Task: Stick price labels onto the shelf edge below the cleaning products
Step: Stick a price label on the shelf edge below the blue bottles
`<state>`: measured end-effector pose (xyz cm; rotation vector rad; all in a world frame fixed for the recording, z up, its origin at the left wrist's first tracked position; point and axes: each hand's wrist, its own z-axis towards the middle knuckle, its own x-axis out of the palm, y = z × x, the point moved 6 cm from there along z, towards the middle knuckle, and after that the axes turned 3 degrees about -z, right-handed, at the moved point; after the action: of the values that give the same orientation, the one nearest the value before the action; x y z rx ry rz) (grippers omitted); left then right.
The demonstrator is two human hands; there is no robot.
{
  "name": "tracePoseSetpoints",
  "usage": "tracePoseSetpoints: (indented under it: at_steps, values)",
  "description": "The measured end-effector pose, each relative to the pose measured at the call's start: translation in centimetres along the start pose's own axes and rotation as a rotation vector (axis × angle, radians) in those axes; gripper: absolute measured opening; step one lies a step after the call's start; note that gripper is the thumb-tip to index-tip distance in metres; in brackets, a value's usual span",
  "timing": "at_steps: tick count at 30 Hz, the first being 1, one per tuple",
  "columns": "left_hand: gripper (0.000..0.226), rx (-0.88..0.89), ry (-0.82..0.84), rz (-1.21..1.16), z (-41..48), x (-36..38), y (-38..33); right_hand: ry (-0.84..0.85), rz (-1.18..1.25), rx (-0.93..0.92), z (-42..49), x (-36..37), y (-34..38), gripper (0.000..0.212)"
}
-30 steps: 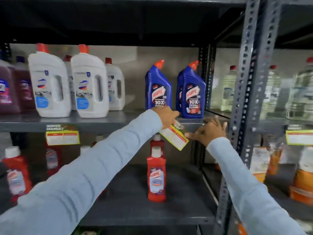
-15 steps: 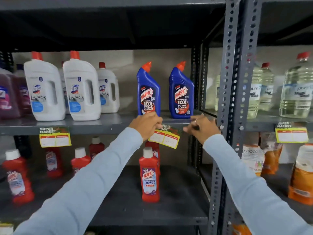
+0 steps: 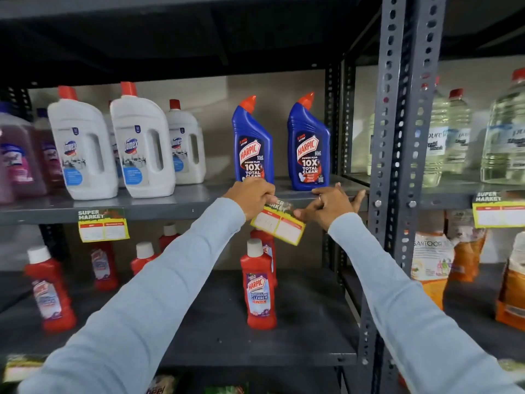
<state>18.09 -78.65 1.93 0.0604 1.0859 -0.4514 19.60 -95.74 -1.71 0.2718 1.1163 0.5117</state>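
Observation:
A yellow and red price label (image 3: 279,225) hangs tilted at the grey shelf edge (image 3: 176,207), below two blue Harpic bottles (image 3: 252,143). My left hand (image 3: 250,199) pinches the label's top left corner against the edge. My right hand (image 3: 331,204) touches the label's right top corner with thumb and fingers, its other fingers spread along the shelf edge. A second label (image 3: 103,224) is stuck on the same edge, below the white Domex bottles (image 3: 142,146). A third label (image 3: 498,211) sits on the neighbouring rack's edge.
A perforated grey upright post (image 3: 395,172) stands just right of my right hand. Red Harpic bottles (image 3: 260,285) stand on the lower shelf beneath the label. Purple bottles (image 3: 20,157) are far left; clear bottles (image 3: 502,132) and orange packets (image 3: 431,263) fill the right rack.
Both hands stayed at the shelf edge below the blue bottles. The label turned from steeply tilted to nearly level, and my right hand closed in onto its right corner.

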Motion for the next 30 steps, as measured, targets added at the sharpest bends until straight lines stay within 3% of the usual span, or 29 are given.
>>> tracePoseSetpoints:
  at_steps: [3,6,9,13,16,20,26,30]
  values:
    - [0.019,0.043,0.028,-0.073,-0.6,0.5,0.3,0.021,0.028,-0.068,-0.5,0.0,-0.3,0.027]
    - [0.018,0.066,0.024,-0.03,-1.8,2.2,1.0,0.026,-0.229,-0.104,-0.8,0.6,-0.1,0.028]
    - [0.018,0.016,-0.079,-0.092,-2.9,3.5,1.6,-0.037,-0.316,-0.114,-1.2,0.9,0.1,0.03]
    - [0.022,-0.096,-0.192,-0.311,-2.3,2.5,2.4,-0.068,-0.082,-0.017,-0.2,-0.8,-0.7,0.035]
    - [0.025,-0.171,-0.215,-0.433,-1.8,1.5,2.6,-0.087,0.073,0.091,0.4,-2.0,-0.7,0.053]
    - [0.028,-0.212,-0.253,-0.438,-1.4,1.1,2.3,-0.125,0.127,0.189,0.4,-2.4,-0.7,0.068]
    - [0.043,-0.351,-0.269,-0.451,-1.0,1.1,2.8,-0.171,0.119,0.234,0.4,-2.2,-0.6,0.064]
    - [0.038,-0.361,-0.266,-0.469,-0.8,0.6,2.9,-0.172,0.16,0.194,0.9,-2.5,-0.7,0.04]
